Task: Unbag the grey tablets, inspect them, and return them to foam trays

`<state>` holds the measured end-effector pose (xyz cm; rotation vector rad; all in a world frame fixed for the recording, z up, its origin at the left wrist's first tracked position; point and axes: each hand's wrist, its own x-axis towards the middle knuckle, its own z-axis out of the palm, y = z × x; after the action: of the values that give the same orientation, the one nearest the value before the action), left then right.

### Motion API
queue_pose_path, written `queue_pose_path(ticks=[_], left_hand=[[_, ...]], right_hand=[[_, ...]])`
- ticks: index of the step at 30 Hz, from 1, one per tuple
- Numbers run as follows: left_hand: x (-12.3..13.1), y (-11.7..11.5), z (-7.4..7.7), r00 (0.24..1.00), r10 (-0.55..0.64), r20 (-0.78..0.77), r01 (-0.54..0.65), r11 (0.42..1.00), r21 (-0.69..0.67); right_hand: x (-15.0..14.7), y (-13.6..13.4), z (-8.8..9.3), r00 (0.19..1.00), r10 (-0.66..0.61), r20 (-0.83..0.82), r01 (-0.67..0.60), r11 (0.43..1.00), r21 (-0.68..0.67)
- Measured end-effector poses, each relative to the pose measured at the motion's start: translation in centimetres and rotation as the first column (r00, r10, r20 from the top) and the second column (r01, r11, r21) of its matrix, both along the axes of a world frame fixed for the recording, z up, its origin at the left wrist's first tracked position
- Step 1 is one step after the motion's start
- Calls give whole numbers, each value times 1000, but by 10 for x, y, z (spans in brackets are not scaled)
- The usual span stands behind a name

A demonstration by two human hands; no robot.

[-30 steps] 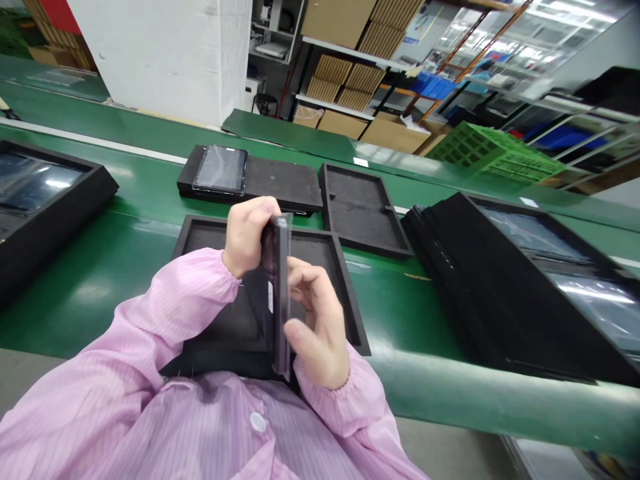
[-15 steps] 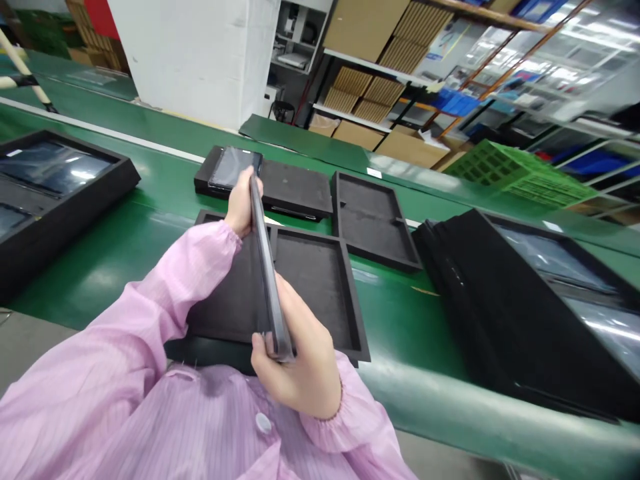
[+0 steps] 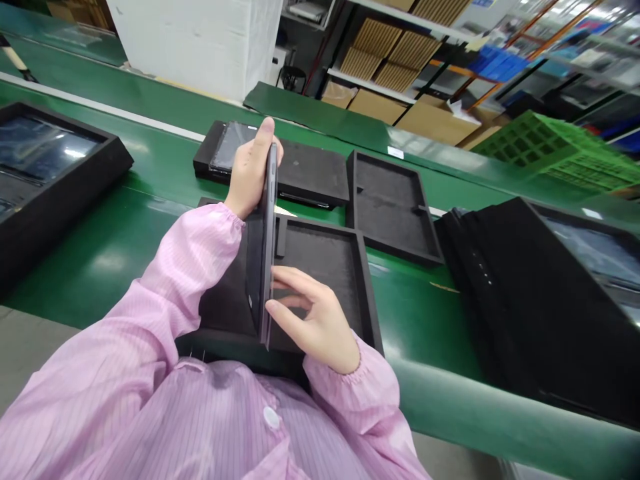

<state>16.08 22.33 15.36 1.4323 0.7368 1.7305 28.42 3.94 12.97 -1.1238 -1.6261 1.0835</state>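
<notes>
Tablet (image 3: 258,257) | held edge-on | broad side leftward | long axis pointing forward

Looks like a factory workshop, with a long green work surface (image 3: 415,320) and several black trays (image 3: 390,187) spread along it. Also has shelving (image 3: 371,87) stacked with cardboard boxes (image 3: 435,121), plus blue bins (image 3: 497,63) and a green plastic crate (image 3: 555,153) on the far side. Shows a pink striped work smock (image 3: 210,427) with gathered cuffs, too.
</notes>
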Motion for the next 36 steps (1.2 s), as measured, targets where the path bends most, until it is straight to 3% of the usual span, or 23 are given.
queue_pose_path(ticks=[9, 19, 26, 30, 33, 36], left_hand=[[8, 3, -6, 999, -14, 45, 10, 997, 74], [9, -15, 5, 999, 15, 34, -15, 1000, -2], [10, -14, 4, 999, -30, 40, 27, 997, 70], [4, -11, -8, 982, -191, -1, 188, 964, 186], [-3, -11, -14, 936, -341, -82, 350, 923, 162], [-8, -14, -14, 945, -309, -109, 320, 942, 103]], right_hand=[[7, 4, 9, 1000, -16, 20, 16, 1000, -9], [5, 1, 9, 999, -31, 18, 32, 999, -27], [6, 2, 6, 999, -49, -9, 48, 995, -84], [8, 3, 7, 998, -67, -15, 65, 991, -113], [10, 3, 11, 999, -36, 11, 37, 994, -102], [13, 3, 15, 999, 14, 38, -10, 996, -93]])
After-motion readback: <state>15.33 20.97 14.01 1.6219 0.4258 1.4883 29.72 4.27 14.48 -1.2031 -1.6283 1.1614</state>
